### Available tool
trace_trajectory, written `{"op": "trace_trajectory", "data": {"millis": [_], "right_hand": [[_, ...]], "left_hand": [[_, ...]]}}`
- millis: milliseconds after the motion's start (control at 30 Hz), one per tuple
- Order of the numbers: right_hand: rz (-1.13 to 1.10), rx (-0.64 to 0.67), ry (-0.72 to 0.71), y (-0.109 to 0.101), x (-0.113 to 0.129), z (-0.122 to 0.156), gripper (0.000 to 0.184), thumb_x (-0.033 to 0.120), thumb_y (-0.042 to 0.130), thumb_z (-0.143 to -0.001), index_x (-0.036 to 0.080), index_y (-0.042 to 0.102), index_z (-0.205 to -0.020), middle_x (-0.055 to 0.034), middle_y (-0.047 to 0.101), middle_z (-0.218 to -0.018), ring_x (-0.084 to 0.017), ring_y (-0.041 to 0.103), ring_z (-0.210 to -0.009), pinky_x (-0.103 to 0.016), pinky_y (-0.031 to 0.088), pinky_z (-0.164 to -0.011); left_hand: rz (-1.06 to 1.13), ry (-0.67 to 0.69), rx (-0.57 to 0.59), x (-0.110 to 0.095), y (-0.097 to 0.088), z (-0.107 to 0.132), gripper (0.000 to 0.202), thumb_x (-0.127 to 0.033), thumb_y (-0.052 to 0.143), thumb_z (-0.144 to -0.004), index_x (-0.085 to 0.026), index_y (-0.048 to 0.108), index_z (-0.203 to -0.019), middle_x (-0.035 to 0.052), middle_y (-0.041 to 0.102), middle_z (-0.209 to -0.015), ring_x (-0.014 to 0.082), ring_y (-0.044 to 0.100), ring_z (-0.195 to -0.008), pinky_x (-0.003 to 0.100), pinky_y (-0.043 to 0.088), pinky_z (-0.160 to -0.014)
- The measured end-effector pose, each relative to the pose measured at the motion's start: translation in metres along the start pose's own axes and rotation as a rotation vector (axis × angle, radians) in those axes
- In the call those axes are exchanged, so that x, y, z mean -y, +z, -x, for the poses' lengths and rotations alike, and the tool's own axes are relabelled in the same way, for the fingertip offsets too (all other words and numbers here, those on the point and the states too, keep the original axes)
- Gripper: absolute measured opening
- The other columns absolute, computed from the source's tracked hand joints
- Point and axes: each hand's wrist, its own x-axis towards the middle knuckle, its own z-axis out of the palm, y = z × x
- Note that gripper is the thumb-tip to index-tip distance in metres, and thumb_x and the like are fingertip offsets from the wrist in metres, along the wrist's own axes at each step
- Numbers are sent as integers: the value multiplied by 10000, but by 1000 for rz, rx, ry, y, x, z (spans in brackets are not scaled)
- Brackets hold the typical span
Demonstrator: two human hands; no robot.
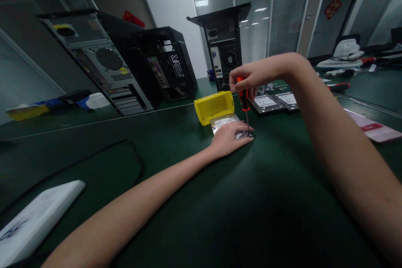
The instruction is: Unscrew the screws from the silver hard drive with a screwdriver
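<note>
A hard drive [217, 123] lies on the green tabletop, partly covered by my left hand [228, 137]. The fingers reach over it and the thumb runs along its near edge, gripping it against the table. My right hand [248, 78] is wrapped round the red and black handle of a screwdriver [244, 99]. The screwdriver stands nearly upright, its tip down at the drive's right end between my left thumb and fingers. What the tip touches is too small to make out. Just behind the drive sits a yellow plastic box [213, 106], tipped with its opening towards me.
Two more hard drives [264, 103] lie to the right, behind my right forearm. Several open computer cases [109, 58] stand at the back. A white box [40, 217] and black cable [94, 155] are at left; a pink-white flat item [375, 127] lies right.
</note>
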Motion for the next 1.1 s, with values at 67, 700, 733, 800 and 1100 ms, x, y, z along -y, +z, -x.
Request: {"op": "trace_trajectory", "data": {"millis": [67, 700, 733, 800, 1100], "right_hand": [[7, 11, 0, -1, -1, 0, 324, 354, 472, -870, 162, 550, -1119, -50, 641, -1059, -150, 659, -846, -225, 524, -651], [57, -48, 69, 1, -2, 0, 587, 611, 284, -856, 162, 586, -1084, -69, 666, -880, -159, 649, -726, -280, 516, -652], [37, -58, 77, 2, -3, 1, 592, 598, 239, -870, 167, 583, -1086, -69, 668, -872, -161, 648, -719, -291, 520, -661], [3, -57, 77, 2, -4, 0, 553, 539, 206, -894, 177, 578, -1084, -68, 672, -863, -164, 648, -711, -309, 525, -676], [-1, -2, 78, -1, -3, 1, 324, 311, 407, -856, 171, 541, -1115, -61, 664, -954, -166, 663, -759, -283, 527, -662]], "left_hand": [[-3, 0, -3, 0, 0, 0, 323, -404, 536, -845, -221, 639, -1091, 51, 635, -1139, 220, 525, -1134, 399, 406, -967], [7, -5, 2, -2, -1, 0, 311, -394, 539, -841, -232, 641, -1087, 44, 636, -1126, 213, 518, -1145, 398, 399, -979], [11, -4, 5, -2, -1, 0, 311, -392, 539, -842, -231, 641, -1087, 45, 635, -1125, 212, 520, -1141, 396, 400, -978], [17, -4, 11, -3, -1, 0, 309, -387, 537, -843, -230, 641, -1088, 45, 636, -1122, 211, 525, -1134, 396, 402, -976], [16, 1, 3, -2, -1, 0, 294, -382, 540, -844, -230, 645, -1073, 38, 642, -1106, 207, 532, -1121, 384, 403, -974]]}}
